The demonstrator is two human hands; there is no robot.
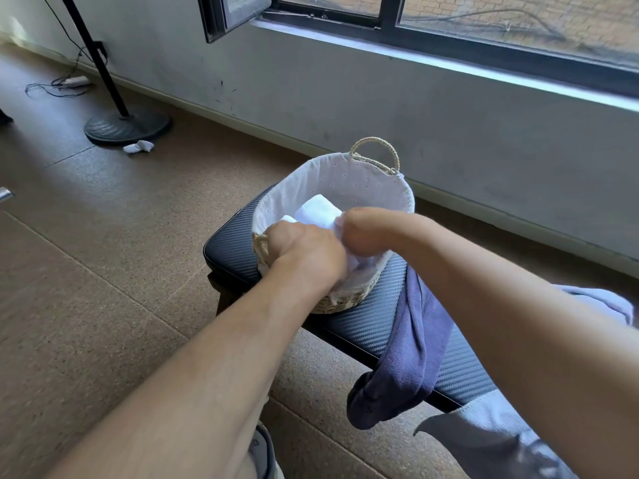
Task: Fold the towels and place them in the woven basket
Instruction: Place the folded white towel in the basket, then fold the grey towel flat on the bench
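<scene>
Where the cork floor [103,271] lies open to the left, a black padded bench [235,236] runs diagonally. Woven basket [349,299], white-lined, at the bench's far end, close to its edges. Purple towel [411,340] draped over the near edge. White folded towel [318,210] inside the basket. Left hand [301,250] and right hand [366,229], both clenched on the white towel.

A dark padded bench [235,236] is seen; a woven basket [349,299] and purple towel [415,340] are laid on it.
</scene>
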